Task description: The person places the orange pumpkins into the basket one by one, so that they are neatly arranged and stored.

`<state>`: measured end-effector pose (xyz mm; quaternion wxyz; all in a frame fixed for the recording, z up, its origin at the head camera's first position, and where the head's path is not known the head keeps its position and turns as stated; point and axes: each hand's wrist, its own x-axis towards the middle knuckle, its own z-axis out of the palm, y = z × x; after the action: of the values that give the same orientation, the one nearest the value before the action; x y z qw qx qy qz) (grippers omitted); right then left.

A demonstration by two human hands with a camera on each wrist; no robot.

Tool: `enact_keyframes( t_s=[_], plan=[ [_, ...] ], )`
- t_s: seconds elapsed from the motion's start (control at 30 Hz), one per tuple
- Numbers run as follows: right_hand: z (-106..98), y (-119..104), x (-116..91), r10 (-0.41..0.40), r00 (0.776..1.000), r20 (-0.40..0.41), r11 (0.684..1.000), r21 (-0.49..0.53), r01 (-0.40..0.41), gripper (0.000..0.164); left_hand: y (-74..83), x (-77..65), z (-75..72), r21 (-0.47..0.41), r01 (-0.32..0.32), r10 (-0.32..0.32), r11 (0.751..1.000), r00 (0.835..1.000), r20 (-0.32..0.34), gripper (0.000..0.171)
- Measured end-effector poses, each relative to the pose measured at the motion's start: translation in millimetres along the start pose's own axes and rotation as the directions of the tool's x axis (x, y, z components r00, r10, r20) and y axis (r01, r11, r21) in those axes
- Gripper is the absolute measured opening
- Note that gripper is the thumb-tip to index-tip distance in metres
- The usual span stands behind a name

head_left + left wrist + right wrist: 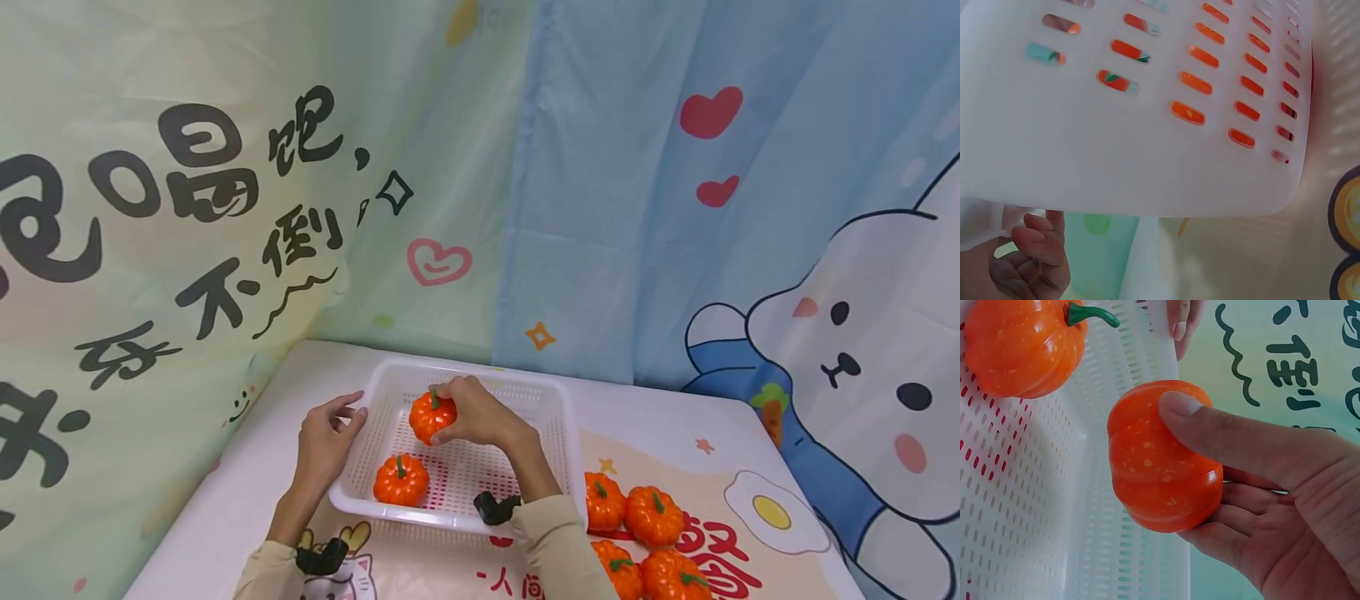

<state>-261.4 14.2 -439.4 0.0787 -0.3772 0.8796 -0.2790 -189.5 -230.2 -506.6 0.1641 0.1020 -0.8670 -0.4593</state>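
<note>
My right hand (480,412) grips a small orange toy pumpkin (431,417) with a green stem, thumb on one side and fingers on the other. It holds this pumpkin (1163,456) over the white plastic basket (457,525), near the left wall. A second pumpkin (401,481) sits in the basket's front left corner. At the left rim, my left hand (326,437) pinches the edge with curled fingers. From below, the left wrist view shows that hand (1035,259) against the rim, and orange shows through the basket's slots.
Several more orange pumpkins (654,517) stand in a cluster on the printed tablecloth (705,450), right of the basket. A printed curtain (585,208) hangs behind the table. Black wrist mounts (322,557) sit on both forearms.
</note>
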Motion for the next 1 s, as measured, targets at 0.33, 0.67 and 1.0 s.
enact_keyframes(
  t_s=[0.33, 0.67, 1.0],
  plan=[
    [2.8, -0.1, 9.1, -0.016, 1.000, 0.020, 1.000, 0.002, 0.016, 0.063, -1.1, 0.7, -0.3, 0.000, 0.005, -0.005, 1.000, 1.000, -0.002, 0.039],
    [8.6, 4.3, 18.5, -0.037, 0.999, 0.028, 0.999, 0.002, 0.037, 0.064, 0.1, 0.1, -0.9, -0.026, 0.003, -0.003, 1.000, 1.000, 0.003, 0.038],
    [16.5, 7.6, 26.6, -0.031, 0.999, 0.038, 0.999, -0.019, 0.032, 0.069, -2.2, 1.5, -0.8, -0.028, -0.008, 0.008, 1.000, 1.000, -0.008, 0.038]
  ],
)
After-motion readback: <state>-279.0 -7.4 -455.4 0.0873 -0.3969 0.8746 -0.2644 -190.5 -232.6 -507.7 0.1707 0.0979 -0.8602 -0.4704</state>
